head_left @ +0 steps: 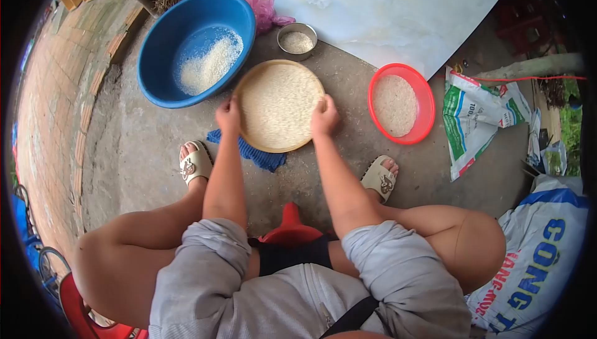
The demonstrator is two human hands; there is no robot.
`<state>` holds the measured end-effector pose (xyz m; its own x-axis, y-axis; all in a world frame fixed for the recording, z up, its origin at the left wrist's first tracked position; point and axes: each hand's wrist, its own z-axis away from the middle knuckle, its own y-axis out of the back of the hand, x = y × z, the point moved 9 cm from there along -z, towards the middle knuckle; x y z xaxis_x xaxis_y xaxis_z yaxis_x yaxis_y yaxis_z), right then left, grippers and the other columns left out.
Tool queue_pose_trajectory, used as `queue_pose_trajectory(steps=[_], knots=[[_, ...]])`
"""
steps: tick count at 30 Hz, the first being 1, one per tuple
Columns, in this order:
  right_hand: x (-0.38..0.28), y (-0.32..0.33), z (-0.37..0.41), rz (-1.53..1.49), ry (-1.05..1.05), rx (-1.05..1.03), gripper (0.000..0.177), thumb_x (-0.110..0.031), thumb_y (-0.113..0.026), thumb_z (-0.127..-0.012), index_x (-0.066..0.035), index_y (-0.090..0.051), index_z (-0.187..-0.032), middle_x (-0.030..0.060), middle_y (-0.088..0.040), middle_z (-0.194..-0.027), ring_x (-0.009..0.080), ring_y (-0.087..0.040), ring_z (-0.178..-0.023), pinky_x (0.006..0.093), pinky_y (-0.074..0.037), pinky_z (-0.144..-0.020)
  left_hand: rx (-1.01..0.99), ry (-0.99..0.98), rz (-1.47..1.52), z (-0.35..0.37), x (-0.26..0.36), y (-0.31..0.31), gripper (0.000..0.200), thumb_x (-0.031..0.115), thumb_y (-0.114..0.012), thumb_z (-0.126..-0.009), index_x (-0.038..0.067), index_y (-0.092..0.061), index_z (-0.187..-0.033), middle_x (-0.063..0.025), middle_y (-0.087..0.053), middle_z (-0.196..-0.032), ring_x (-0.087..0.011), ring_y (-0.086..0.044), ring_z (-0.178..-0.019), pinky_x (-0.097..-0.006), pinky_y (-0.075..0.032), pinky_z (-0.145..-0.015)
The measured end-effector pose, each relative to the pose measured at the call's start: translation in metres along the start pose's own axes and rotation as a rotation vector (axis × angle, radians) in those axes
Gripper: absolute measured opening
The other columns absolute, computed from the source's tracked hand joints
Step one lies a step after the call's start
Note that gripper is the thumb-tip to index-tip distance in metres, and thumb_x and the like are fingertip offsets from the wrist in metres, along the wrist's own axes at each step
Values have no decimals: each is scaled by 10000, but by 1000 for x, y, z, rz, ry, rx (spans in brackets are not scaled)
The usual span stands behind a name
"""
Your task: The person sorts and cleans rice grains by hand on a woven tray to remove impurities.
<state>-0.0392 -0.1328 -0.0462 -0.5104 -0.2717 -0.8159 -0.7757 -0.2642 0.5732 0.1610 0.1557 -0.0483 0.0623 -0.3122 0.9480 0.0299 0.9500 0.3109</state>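
Observation:
Between my hands is a round, shallow winnowing tray [249, 137], its surface spread with pale rice grains [280, 102] that look slightly blurred. My left hand [228, 115] grips the rim on the left side. On the opposite rim, my right hand [324, 116] is closed with the thumb on top. The fingers beneath the tray are hidden. Below the tray, a blue cloth [264, 158] lies on the ground, partly covered by it and my left forearm. A large blue basin [149, 71] with a heap of white rice [214, 65] stands to the upper left.
Behind the tray sits a metal bowl [297, 56] of grain beside a pink plastic bag [263, 12]. A red basin [426, 115] holding grain stands at right, near a crumpled sack [472, 121]. A marbled board [385, 9] lies at the back; a large white sack [541, 258] is lower right.

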Motion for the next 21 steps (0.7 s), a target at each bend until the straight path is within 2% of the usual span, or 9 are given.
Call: queue_pose_trajectory(steps=[4,5,7,9,11,15,17,19,21], knots=[[-5,-21,9,-62,58,-43,322,-233,-553,-893,-34,-616,-1138,214,-645,-1050,367,-623,-969,407,-487,-845,74,35,111,-1,-31,22,340,259,-610,-901,-44,-660,-1049,-114,-698,-863,-117,-617,-772,-277,-489,-719],[13,-17,1,-91,-18,-90,338,-225,-558,-893,-3,-607,-1143,217,-643,-1060,356,-627,-979,404,-487,-852,23,41,68,9,-26,7,346,259,-606,-906,-47,-654,-1059,-122,-697,-882,-119,-610,-791,-279,-487,-729],[40,13,-17,-64,-58,-66,313,-202,-556,-897,-7,-616,-1134,217,-636,-1091,332,-636,-988,396,-495,-841,55,-15,-50,33,-7,-25,350,269,-605,-900,-33,-654,-1069,-168,-696,-914,-193,-647,-807,-305,-489,-753],[52,54,-29,23,-19,38,275,-178,-557,-879,-10,-632,-1082,220,-645,-1029,365,-626,-937,420,-494,-811,-45,49,-65,57,11,-59,321,275,-601,-895,34,-657,-1098,-204,-680,-917,-206,-667,-844,-319,-495,-756],[60,78,-35,101,70,129,259,-166,-551,-870,-32,-634,-1074,213,-644,-991,373,-607,-926,434,-478,-821,-111,42,-118,66,21,-79,306,282,-593,-893,69,-661,-1102,-201,-672,-938,-254,-671,-851,-334,-496,-768],[59,80,-34,243,40,129,291,-166,-527,-867,-87,-621,-1132,187,-624,-1002,356,-584,-963,440,-464,-845,-167,-64,-218,60,16,-87,308,294,-569,-892,91,-664,-1104,-171,-671,-978,-317,-650,-904,-378,-493,-794],[71,65,-27,329,-131,34,327,-149,-504,-861,-119,-612,-1168,182,-616,-1023,348,-586,-969,454,-469,-847,-153,-27,-256,55,12,-80,297,292,-564,-892,102,-672,-1093,-164,-671,-983,-314,-650,-902,-382,-492,-798],[64,60,-23,381,-181,-19,383,-122,-488,-849,-151,-588,-1217,183,-611,-1045,336,-594,-977,457,-473,-855,-147,12,-283,52,15,-73,301,288,-560,-891,115,-662,-1115,-174,-661,-1017,-311,-635,-949,-381,-484,-824],[60,44,-22,396,-283,-194,428,-119,-512,-822,-152,-567,-1245,188,-603,-1100,336,-587,-1034,441,-473,-877,-143,44,-310,45,6,-70,308,284,-555,-891,128,-653,-1138,-184,-650,-1052,-309,-620,-995,-380,-477,-850]])
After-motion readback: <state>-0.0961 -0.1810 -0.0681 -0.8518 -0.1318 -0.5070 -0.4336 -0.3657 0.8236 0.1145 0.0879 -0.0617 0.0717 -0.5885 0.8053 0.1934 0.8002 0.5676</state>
